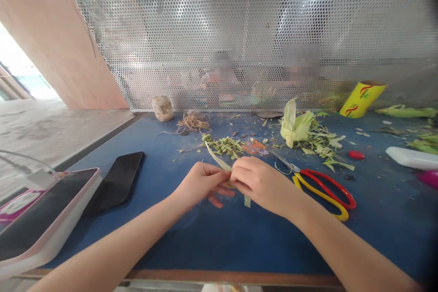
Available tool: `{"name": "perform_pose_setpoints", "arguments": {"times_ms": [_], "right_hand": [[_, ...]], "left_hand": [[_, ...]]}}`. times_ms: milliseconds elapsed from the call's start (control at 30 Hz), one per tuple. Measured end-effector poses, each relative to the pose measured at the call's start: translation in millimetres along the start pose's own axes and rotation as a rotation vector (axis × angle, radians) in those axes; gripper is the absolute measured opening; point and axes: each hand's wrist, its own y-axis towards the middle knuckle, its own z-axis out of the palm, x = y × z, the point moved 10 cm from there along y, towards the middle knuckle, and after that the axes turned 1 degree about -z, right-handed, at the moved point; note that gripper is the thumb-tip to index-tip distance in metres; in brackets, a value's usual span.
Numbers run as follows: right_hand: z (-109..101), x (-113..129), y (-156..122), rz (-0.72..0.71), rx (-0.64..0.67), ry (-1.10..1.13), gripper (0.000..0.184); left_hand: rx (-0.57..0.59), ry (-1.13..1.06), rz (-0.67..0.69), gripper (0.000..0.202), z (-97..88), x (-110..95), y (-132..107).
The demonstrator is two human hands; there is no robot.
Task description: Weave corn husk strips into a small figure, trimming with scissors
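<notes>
My left hand [201, 182] and my right hand [258, 181] meet over the middle of the blue table [219, 237]. Both pinch a thin pale green strip of corn husk [219, 160], which sticks out up-left between them and pokes out below my right hand. The fingers of both hands are closed on the strip. Just behind the hands lies a small pile of woven green husk pieces [224, 145]. Scissors with red and yellow handles [321, 185] lie to the right of my right hand, blades pointing up-left.
A black phone [118, 180] and a white-framed tablet [41, 219] lie at the left. Green corn husks [301, 130], a yellow roll [362, 98], a red cap [356, 154] and a white object [412, 157] are at the right. A perforated metal screen [253, 41] backs the table, people behind it.
</notes>
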Motion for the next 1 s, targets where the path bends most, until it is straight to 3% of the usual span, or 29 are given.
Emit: {"name": "perform_pose_setpoints", "arguments": {"times_ms": [367, 667, 1000], "right_hand": [[-5.7, -1.0, 0.8, 0.028, -0.022, 0.082, 0.014], [-6.6, -1.9, 1.9, 0.057, -0.060, 0.010, 0.014], [-20.7, -14.1, -1.4, 0.132, -0.181, 0.070, 0.015]], "left_hand": [[-0.069, -0.021, 0.086, 0.025, -7.4, -9.4, -1.0], [-0.057, -0.009, 0.122, 0.019, -5.5, -12.0, -1.1], [-0.067, -0.096, 0.132, 0.020, -11.0, -12.6, -0.9]]}}
